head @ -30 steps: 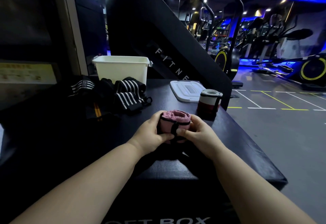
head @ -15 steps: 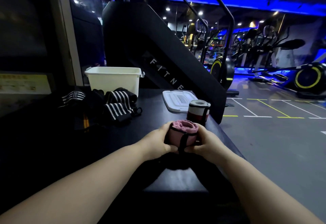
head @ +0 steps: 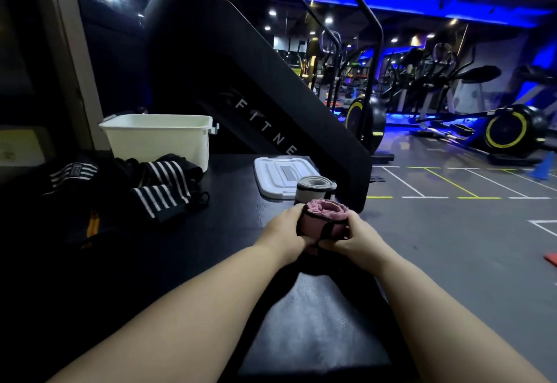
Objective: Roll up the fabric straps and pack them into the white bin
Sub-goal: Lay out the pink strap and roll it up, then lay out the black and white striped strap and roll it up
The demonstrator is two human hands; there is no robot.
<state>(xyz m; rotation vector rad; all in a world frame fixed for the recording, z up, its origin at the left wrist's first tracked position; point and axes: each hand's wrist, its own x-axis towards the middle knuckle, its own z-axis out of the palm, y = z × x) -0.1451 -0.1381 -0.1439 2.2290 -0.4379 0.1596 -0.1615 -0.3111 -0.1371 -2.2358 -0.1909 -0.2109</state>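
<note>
- Gym hall under blue lighting, exercise machines behind; the black padded counter point(head: 229, 232) in the foreground carries all the task's things.
- Far left: striped straps point(head: 162, 186), black with white bands, lie loose and unrolled in a heap just in front of the bin (the dark prevents an exact count). Judged as the work left: each has yet to be rolled and packed.
- Left of centre, at the counter's rear: white bin point(head: 156, 141), upright and uncovered. Its inside is hidden from this angle, so whether anything is packed cannot be told.
- Centre: white lid point(head: 277, 176), flat on the counter, apart from the bin.
- Just right of the lid: grey-and-maroon roll point(head: 315, 188), a strap already wound, standing on end, not yet in the bin.
- Left hand point(head: 284, 232): fingers curled round the left side of the pink roll.
- Pink roll point(head: 324, 223): a wound strap with a black band across its front, held upright just in front of the grey-and-maroon roll, well apart from the bin.
- Right hand point(head: 358, 236): grasps the right side of the pink roll.
- Progress, as judged: two straps rolled, none seen packed.
</note>
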